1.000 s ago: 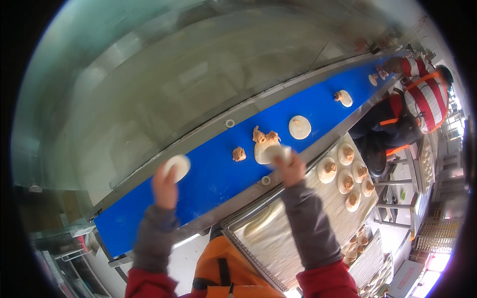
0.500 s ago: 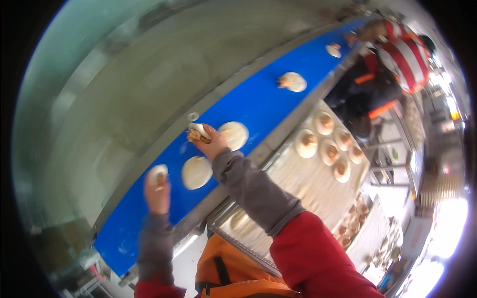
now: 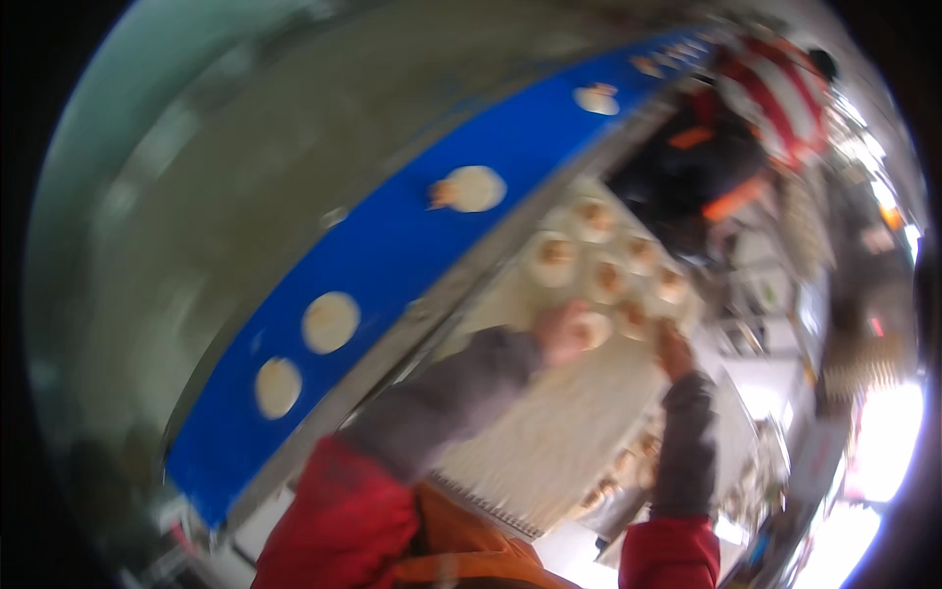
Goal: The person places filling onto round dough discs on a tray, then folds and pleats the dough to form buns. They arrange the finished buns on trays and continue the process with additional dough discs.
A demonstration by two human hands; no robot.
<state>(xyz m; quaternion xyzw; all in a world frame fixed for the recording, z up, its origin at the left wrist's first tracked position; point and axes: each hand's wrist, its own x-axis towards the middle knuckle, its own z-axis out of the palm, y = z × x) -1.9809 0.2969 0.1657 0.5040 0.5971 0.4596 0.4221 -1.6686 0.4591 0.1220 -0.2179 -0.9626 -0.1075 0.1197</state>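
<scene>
My left hand (image 3: 563, 335) is over the tray (image 3: 530, 422), its fingers closed on the edge of a pale dough round (image 3: 595, 330). Any filling on that round is blurred. To its right, my right hand (image 3: 674, 353) reaches in at the tray's right side, close to a dough round with brown filling (image 3: 633, 319). Its fingers are smeared by motion, and whatever it may hold is hidden. Several more filled dough rounds (image 3: 555, 259) lie flat on the tray's far end.
A blue conveyor belt (image 3: 392, 240) runs diagonally on the left, carrying plain dough rounds (image 3: 332, 322) and, farther up, rounds with brown filling (image 3: 475, 188). A co-worker in a red-and-white striped top (image 3: 775, 98) bends at the far right. Another tray with small brown-topped pieces (image 3: 628, 466) stands nearer.
Both hands have moved right, from over the belt to the tray, carrying filled dough pieces away from it. The view has shifted; filled rounds on the belt appear nearer.
</scene>
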